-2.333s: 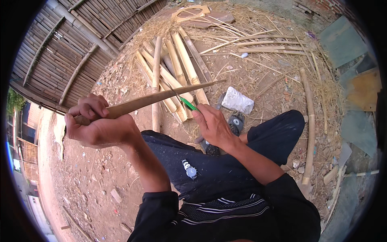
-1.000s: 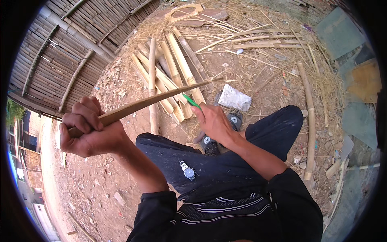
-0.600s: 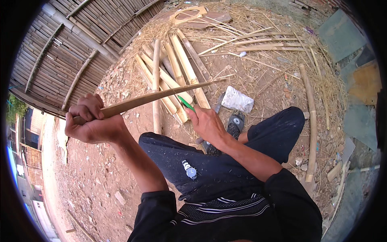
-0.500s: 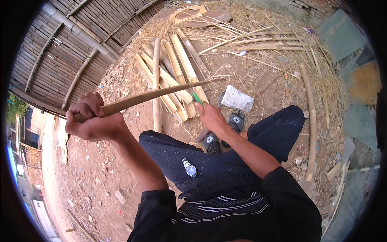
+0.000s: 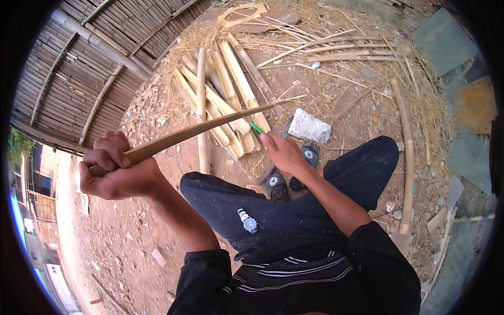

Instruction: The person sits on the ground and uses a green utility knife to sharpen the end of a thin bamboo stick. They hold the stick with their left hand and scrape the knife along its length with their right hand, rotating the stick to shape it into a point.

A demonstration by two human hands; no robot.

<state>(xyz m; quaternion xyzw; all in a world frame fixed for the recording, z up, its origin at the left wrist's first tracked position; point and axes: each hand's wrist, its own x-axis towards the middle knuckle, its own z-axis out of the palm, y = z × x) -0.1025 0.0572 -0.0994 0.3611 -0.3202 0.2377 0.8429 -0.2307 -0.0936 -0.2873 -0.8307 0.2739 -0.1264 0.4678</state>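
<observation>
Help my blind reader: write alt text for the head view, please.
A person's left grip holds a tapering bamboo strip, while the right grip holds a green-handled knife close to it. A wristwatch rests on the dark trousers; split bamboo lies on the dirt ground beyond.

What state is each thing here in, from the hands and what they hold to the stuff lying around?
Bamboo strip: held at a slant, tapering toward its far end
Left hand: closed around the strip's thick end
Green-handled tool: gripped near the strip; contact unclear
Right hand: closed on the tool's handle
Wristwatch: off the wrist, face up on the trousers
Split bamboo pieces: lying in a pile
Shoes: worn
</observation>
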